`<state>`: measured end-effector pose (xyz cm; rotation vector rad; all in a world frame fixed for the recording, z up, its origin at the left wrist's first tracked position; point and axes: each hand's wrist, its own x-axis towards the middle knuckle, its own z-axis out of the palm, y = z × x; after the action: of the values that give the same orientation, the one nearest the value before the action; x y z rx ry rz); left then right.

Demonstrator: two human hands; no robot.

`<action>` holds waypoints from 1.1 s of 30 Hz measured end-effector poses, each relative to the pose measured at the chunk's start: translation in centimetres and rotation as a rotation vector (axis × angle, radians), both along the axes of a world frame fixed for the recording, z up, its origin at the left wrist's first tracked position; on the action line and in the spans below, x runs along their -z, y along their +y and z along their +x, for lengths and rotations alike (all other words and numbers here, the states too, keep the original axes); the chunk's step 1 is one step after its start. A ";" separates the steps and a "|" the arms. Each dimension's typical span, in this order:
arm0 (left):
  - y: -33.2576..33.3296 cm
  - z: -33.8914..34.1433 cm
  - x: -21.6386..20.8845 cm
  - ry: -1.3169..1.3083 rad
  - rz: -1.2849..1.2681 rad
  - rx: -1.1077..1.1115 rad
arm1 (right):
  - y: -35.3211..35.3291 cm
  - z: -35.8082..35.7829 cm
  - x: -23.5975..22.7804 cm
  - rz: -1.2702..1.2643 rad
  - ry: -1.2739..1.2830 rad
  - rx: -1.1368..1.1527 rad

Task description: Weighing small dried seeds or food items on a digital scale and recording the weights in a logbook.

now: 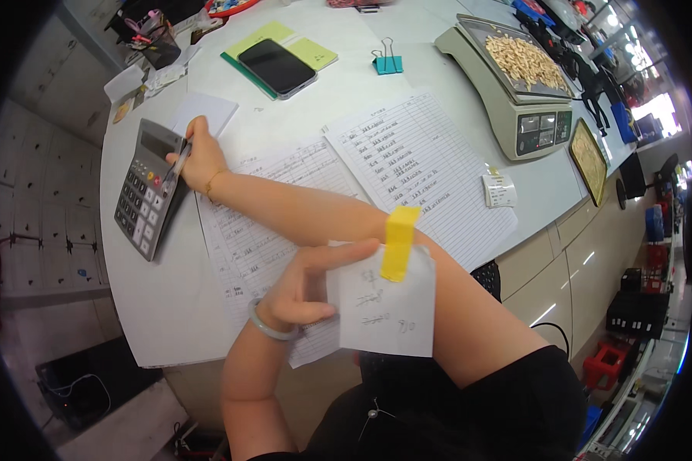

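Note:
My left hand point(296, 288), with a pale bangle at its wrist, pinches a small white paper slip point(384, 323) in front of my right forearm. A strip of yellow tape point(399, 244) is on the slip's top edge, and pencil-like marks show on its face. My right arm reaches across to the left. There my right hand point(201, 157) is closed around a slim pen point(180, 160), at the right edge of a grey calculator point(148, 192). Whether the fingers also grip the calculator is hard to see. Handwritten lined sheets point(407, 154) lie under and beyond the forearm.
A black phone point(277, 67) rests on green and yellow notebooks point(307, 51). Beyond the sheets stands a teal binder clip point(387, 64). A scale point(507, 115) bearing pale pieces point(521, 61), a small label roll point(500, 190) and a gold tray point(588, 161) are at right; a pen holder point(160, 48) is far left.

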<state>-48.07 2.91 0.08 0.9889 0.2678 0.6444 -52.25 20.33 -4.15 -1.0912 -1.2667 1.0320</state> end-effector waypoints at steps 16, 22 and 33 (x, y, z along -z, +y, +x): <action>-0.3 2.8 2.4 0.508 0.508 -0.621 | -15.1 32.3 -4.9 -0.348 0.055 -0.316; -1.4 3.4 3.5 0.590 0.678 -0.658 | -23.1 31.5 -2.1 -0.412 0.411 -0.462; -1.9 11.3 -3.4 0.624 1.795 -0.623 | -29.3 41.0 -4.4 -0.441 0.567 -0.560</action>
<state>-36.74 1.05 3.52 2.9223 0.5622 1.1204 -11.23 -8.93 0.26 -0.6700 -0.9030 1.9549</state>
